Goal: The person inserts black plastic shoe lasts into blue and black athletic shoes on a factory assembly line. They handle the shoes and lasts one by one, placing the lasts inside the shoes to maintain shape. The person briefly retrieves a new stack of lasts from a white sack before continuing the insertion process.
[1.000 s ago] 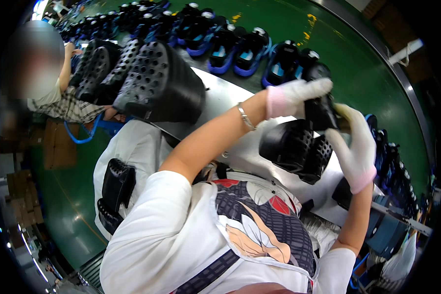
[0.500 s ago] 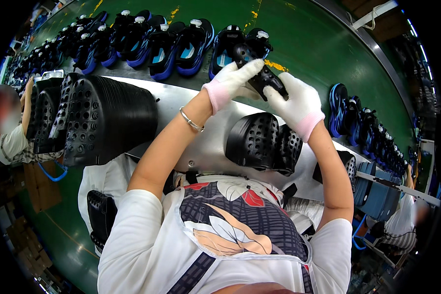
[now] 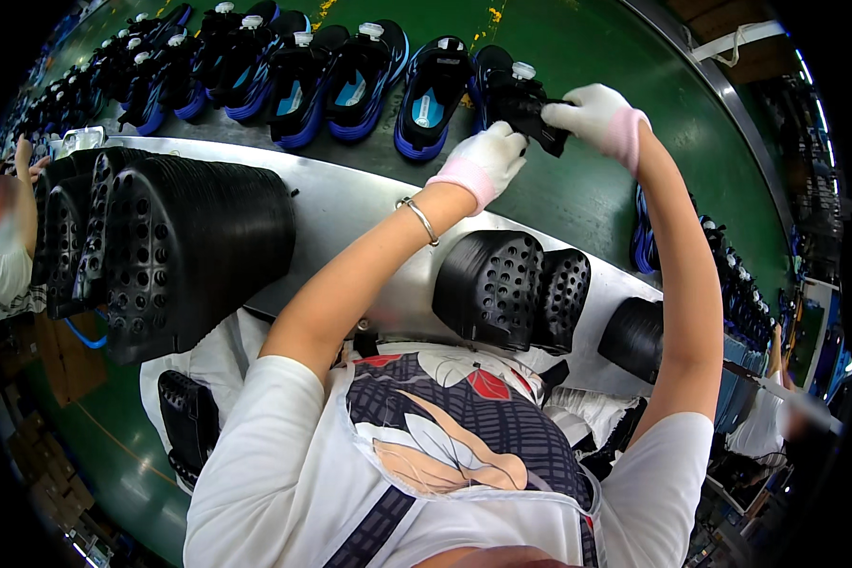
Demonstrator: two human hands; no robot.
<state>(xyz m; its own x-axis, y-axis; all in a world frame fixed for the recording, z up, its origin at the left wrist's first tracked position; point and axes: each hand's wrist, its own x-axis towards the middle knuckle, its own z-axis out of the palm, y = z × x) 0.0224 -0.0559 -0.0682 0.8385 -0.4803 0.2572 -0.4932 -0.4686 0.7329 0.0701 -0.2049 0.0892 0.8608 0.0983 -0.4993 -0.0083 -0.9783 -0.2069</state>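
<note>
At the near edge of the belt, both my white-gloved hands are at a black shoe (image 3: 488, 80) with a white cap-like piece (image 3: 523, 71) on it. My right hand (image 3: 592, 115) is closed on a black piece (image 3: 540, 109) at the shoe's near side; whether this is the perforated shoe insert or part of the shoe is not clear. My left hand (image 3: 495, 159) is closed just below, fingers curled in, with a dark bit showing at the fingertips. Left of it stands another black shoe (image 3: 430, 99) with a blue sole and light-blue insole.
Rows of similar shoes (image 3: 298, 85) line the green belt (image 3: 625, 38). On the metal ledge (image 3: 388, 275) stand a large nested stack of black perforated inserts (image 3: 208, 246), a smaller stack (image 3: 488, 284) before me, and another (image 3: 632, 336) by my right forearm. Other people work at both sides.
Both hands have moved right with the black insert from in front of me to the right-hand shoe, and my right hand has risen. Shoes on the belt have shifted slightly left.
</note>
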